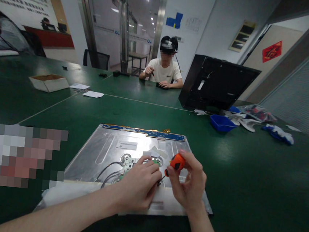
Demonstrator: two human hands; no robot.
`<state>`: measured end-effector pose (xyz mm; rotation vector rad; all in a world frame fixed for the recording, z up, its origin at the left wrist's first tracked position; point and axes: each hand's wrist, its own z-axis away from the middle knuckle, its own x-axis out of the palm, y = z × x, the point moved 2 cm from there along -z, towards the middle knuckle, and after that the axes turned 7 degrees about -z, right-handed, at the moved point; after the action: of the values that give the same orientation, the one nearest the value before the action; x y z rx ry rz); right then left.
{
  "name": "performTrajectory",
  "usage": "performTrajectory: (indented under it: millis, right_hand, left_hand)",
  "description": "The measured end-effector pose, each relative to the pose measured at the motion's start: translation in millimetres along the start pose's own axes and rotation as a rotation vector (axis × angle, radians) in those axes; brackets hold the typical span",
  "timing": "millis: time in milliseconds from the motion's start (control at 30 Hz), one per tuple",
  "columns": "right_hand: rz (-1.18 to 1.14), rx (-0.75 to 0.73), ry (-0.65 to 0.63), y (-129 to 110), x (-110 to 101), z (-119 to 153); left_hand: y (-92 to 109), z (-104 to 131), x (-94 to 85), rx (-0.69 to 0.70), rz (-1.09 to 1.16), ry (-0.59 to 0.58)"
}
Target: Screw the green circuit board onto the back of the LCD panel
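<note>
A flat metal display panel (91, 150) lies on the green table before me, with a blue strip circuit board (147, 133) along its far edge. On its middle sits a small green circuit board (126, 166) with black cables (108, 170) running off to the left. My right hand (192, 181) grips an orange and black screwdriver (177, 162), its shaft slanting down to the left. My left hand (142, 180) is over the circuit board, fingers curled and pressed together close to the screwdriver's tip. Whatever those fingers hold is hidden, as is the exact spot the tip touches.
A black monitor-like housing (217, 83) stands at the back right, near a blue tray (222, 123) and gloves (278, 133). An open cardboard box (49, 83) and papers (93, 94) lie at the back left. Across the table sits another person (164, 69), hands on small items.
</note>
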<state>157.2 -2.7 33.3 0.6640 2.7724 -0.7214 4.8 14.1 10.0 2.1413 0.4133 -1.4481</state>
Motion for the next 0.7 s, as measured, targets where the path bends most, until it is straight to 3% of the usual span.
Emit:
performTrajectory:
  millis: [200,433,700]
  right_hand:
    - [0.016,0.026,0.03,0.4,-0.8,-1.2]
    - [-0.12,0.084,-0.052,0.0,-1.9,3.8]
    - [-0.013,-0.002,0.049,0.4,-0.4,3.9]
  left_hand:
    - [0.3,0.2,0.4,-0.003,-0.003,-0.005]
    - [0.8,-0.2,0.3,-0.003,-0.011,-0.012]
    - [0.2,-0.2,-0.3,-0.001,0.009,-0.009]
